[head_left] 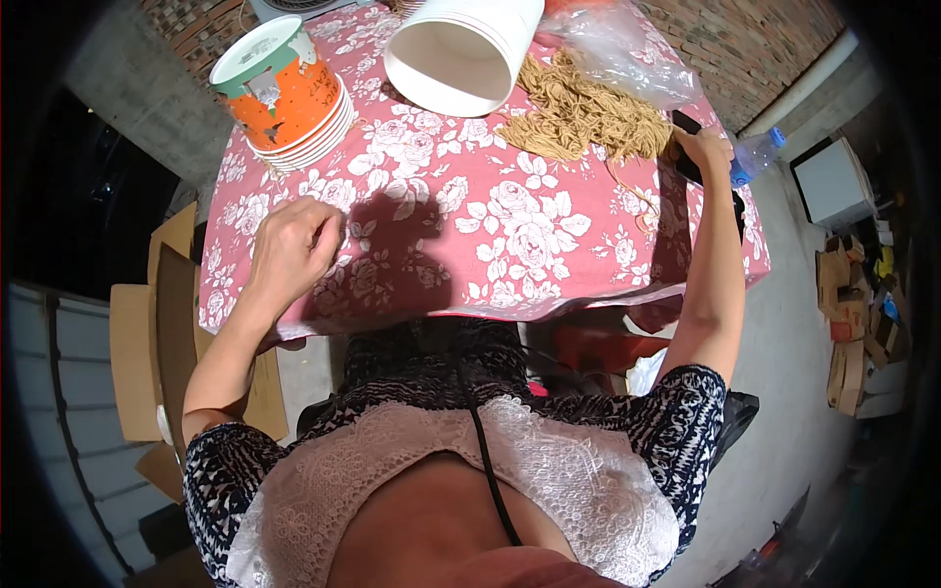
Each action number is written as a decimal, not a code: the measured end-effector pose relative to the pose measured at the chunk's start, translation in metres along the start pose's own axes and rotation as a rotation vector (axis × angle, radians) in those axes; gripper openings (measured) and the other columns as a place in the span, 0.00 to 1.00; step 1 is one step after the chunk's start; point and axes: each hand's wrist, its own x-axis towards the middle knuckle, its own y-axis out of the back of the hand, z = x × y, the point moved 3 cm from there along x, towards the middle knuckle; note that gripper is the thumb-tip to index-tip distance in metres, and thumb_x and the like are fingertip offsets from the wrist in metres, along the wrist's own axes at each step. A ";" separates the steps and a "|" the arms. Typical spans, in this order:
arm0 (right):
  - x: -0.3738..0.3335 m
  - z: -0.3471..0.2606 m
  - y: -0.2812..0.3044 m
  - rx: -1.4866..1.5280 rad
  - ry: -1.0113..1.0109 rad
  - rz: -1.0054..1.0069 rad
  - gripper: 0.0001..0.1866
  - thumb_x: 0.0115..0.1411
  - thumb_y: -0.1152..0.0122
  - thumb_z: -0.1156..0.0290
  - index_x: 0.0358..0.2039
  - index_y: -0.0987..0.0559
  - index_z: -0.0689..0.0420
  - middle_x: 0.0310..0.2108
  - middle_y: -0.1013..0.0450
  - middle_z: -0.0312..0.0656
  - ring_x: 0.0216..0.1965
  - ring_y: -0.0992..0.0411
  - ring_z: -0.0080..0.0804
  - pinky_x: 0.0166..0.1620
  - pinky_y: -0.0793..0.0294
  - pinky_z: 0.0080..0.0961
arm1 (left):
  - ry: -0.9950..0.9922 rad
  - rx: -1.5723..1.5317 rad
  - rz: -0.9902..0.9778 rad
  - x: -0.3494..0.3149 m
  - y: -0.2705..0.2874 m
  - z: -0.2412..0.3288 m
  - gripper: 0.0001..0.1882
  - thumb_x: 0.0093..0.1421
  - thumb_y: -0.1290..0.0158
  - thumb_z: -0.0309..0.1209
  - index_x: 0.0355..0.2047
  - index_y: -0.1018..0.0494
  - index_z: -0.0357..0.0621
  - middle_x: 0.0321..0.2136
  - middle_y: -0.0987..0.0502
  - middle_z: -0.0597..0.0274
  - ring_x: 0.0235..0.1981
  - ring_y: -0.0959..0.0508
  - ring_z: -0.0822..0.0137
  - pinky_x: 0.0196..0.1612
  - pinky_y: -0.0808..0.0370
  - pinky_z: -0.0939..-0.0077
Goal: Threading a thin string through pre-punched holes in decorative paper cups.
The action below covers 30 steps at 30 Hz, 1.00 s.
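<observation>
My left hand (294, 240) rests on the flowered pink tablecloth (524, 230), its fingers curled in and nothing showing in them. At the far right of the table my right hand (704, 149) grips a flat black object (685, 123), perhaps a phone, partly covered by the fingers. Just left of it lies a tangled heap of tan cord (588, 113). A nested stack of orange and green paper buckets (284, 103) stands beyond my left hand. White buckets (466, 49), also nested, lie tipped with the open mouth toward me.
A clear plastic bag (637, 54) lies behind the cord. Right of my right hand is a clear plastic bottle (757, 155) with a blue cap. An open cardboard box (137, 358) stands left of the table. Flattened cardboard (848, 323) is piled at the right.
</observation>
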 end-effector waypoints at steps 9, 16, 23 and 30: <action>-0.152 -0.120 0.048 0.563 0.978 0.593 0.10 0.56 0.38 0.71 0.37 0.26 0.60 0.33 0.27 0.52 0.34 0.27 0.51 0.38 0.28 0.45 | 0.113 -0.151 0.120 0.094 -0.027 -0.028 0.11 0.58 0.48 0.29 0.38 0.25 0.34 0.30 0.23 0.44 0.33 0.22 0.48 0.39 0.26 0.59; -0.205 -0.209 0.014 0.671 1.009 0.493 0.15 0.58 0.37 0.66 0.38 0.31 0.60 0.32 0.28 0.53 0.29 0.26 0.53 0.31 0.25 0.45 | 0.205 -0.169 0.460 0.184 -0.102 -0.074 0.13 0.56 0.43 0.31 0.37 0.27 0.33 0.34 0.23 0.46 0.38 0.22 0.52 0.43 0.26 0.60; -0.202 -0.208 -0.002 0.792 0.835 0.510 0.16 0.54 0.34 0.70 0.33 0.31 0.65 0.28 0.27 0.59 0.26 0.26 0.58 0.30 0.25 0.47 | 0.365 -0.472 0.550 0.167 -0.135 -0.082 0.10 0.57 0.43 0.29 0.35 0.27 0.34 0.27 0.20 0.52 0.29 0.19 0.61 0.35 0.24 0.69; -0.198 -0.201 -0.010 0.727 0.727 0.606 0.12 0.57 0.35 0.67 0.31 0.29 0.60 0.22 0.26 0.52 0.21 0.25 0.53 0.26 0.25 0.45 | 0.337 -0.739 0.520 0.164 -0.167 -0.093 0.10 0.56 0.42 0.27 0.35 0.24 0.31 0.26 0.20 0.56 0.26 0.21 0.70 0.32 0.25 0.76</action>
